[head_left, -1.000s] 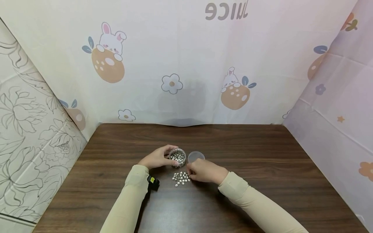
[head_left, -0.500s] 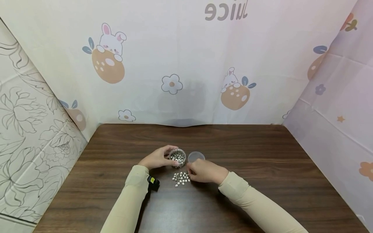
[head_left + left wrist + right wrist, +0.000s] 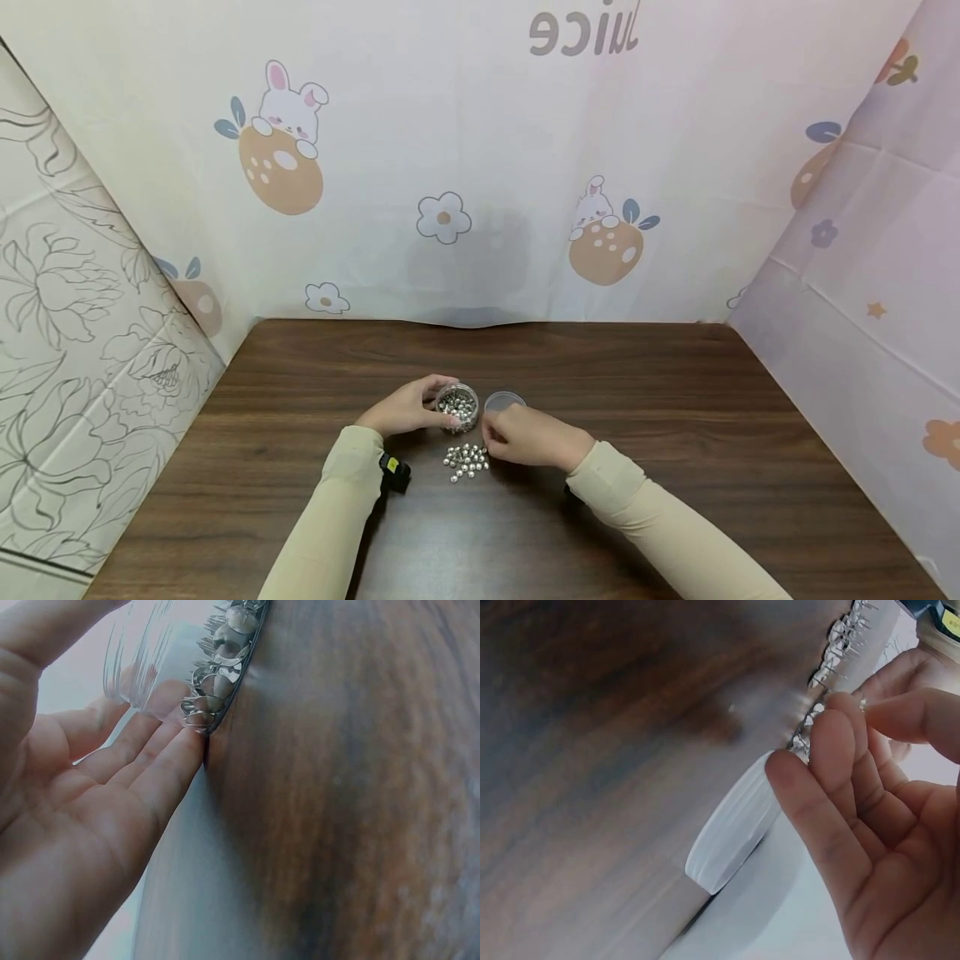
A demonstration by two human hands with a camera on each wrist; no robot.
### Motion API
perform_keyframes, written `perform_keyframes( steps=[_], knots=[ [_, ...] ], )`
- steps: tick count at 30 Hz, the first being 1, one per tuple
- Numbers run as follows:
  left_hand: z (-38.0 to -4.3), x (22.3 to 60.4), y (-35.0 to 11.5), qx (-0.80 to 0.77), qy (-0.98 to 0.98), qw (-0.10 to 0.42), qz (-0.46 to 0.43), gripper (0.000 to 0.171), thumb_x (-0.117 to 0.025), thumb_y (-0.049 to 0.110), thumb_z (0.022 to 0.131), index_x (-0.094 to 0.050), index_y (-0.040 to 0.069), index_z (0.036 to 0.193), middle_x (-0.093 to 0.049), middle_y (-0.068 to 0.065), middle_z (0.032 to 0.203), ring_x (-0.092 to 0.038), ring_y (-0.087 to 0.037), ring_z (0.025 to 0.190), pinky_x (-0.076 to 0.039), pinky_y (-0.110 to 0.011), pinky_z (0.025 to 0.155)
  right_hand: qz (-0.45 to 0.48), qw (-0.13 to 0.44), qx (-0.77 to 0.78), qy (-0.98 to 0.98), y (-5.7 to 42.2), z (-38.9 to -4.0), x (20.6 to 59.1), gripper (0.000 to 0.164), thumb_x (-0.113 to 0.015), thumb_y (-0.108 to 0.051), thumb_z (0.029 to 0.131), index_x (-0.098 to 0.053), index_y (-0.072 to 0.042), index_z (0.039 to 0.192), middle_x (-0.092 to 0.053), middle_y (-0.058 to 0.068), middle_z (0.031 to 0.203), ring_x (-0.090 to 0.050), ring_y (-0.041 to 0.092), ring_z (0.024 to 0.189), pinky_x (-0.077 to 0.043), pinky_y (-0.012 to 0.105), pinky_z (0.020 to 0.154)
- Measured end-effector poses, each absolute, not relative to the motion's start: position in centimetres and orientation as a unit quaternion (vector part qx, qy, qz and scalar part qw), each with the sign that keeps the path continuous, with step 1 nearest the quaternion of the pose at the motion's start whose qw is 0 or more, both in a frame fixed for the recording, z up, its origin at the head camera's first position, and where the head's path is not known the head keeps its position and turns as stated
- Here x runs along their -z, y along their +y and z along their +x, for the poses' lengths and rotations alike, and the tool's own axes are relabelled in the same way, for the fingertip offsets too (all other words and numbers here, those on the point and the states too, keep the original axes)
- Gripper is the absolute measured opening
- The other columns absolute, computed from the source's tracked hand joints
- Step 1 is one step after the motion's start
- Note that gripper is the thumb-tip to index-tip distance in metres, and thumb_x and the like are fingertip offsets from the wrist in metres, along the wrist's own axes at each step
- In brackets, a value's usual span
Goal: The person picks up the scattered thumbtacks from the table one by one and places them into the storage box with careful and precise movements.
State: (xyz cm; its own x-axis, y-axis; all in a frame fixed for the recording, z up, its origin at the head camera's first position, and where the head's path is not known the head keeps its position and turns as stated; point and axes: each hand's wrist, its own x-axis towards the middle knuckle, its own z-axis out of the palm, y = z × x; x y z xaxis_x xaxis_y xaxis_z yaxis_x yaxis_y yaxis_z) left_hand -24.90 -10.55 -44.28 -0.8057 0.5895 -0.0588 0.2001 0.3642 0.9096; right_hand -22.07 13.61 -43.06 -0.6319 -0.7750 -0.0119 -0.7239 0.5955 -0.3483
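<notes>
My left hand (image 3: 401, 407) grips a round clear plastic jar (image 3: 459, 386), thumb at the near side and fingers behind it. Silver thumbtacks (image 3: 217, 686) lie in the jar's bottom, as the left wrist view shows. In front of the jar, a loose group of thumbtacks (image 3: 465, 460) is spread on the table, many with points up in the right wrist view. My right hand (image 3: 536, 437) is at the right edge of this group. Between its thumb and index fingertip shows a small shiny thumbtack (image 3: 863, 703); the other fingers are bent.
A round translucent lid (image 3: 504, 401) lies right of the jar, partly behind my right hand; its ridged side (image 3: 731, 829) shows in the right wrist view. The brown wooden table (image 3: 637, 375) meets a printed curtain (image 3: 480, 275) at the back.
My right hand has shifted slightly to the right, covering a bit more of the lid. My left hand and the jar stay in place.
</notes>
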Motion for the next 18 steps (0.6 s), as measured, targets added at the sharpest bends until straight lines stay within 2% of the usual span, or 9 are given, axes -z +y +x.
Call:
perform_keyframes(
  steps=[10, 14, 18],
  knots=[
    [-24.6, 43.8, -10.4, -0.494, 0.812, 0.187, 0.247, 0.069, -0.073, 0.023, 0.081, -0.04, 0.004, 0.138, -0.049, -0.019, 0.132, -0.046, -0.031, 0.119, -0.044, -0.051, 0.097, -0.41, 0.041, 0.191, 0.891, 13.5, -22.4, 42.7, 0.007, -0.053, -0.012, 0.09, -0.054, -0.017, 0.086, -0.051, -0.01, 0.068, -0.042, 0.0, 0.053, -0.04, 0.017, 0.048],
    [-25.2, 44.9, -10.4, -0.495, 0.815, 0.184, 0.241, 0.069, -0.074, 0.022, 0.081, -0.039, 0.005, 0.139, -0.049, -0.018, 0.132, -0.046, -0.03, 0.119, -0.043, -0.052, 0.098, -0.396, 0.026, 0.2, 0.896, 13.2, -22.7, 42.7, 0.005, -0.051, -0.012, 0.09, -0.055, -0.016, 0.09, -0.053, -0.011, 0.067, -0.042, -0.001, 0.051, -0.04, 0.017, 0.045],
    [-26.0, 46.5, -10.4, -0.498, 0.817, 0.179, 0.229, 0.07, -0.075, 0.026, 0.079, -0.041, 0.011, 0.138, -0.05, -0.011, 0.132, -0.047, -0.024, 0.118, -0.043, -0.051, 0.098, -0.387, 0.004, 0.208, 0.898, 12.8, -23.1, 42.6, 0.005, -0.051, -0.014, 0.09, -0.055, -0.016, 0.091, -0.053, -0.01, 0.065, -0.042, -0.001, 0.05, -0.041, 0.017, 0.044]
  ],
)
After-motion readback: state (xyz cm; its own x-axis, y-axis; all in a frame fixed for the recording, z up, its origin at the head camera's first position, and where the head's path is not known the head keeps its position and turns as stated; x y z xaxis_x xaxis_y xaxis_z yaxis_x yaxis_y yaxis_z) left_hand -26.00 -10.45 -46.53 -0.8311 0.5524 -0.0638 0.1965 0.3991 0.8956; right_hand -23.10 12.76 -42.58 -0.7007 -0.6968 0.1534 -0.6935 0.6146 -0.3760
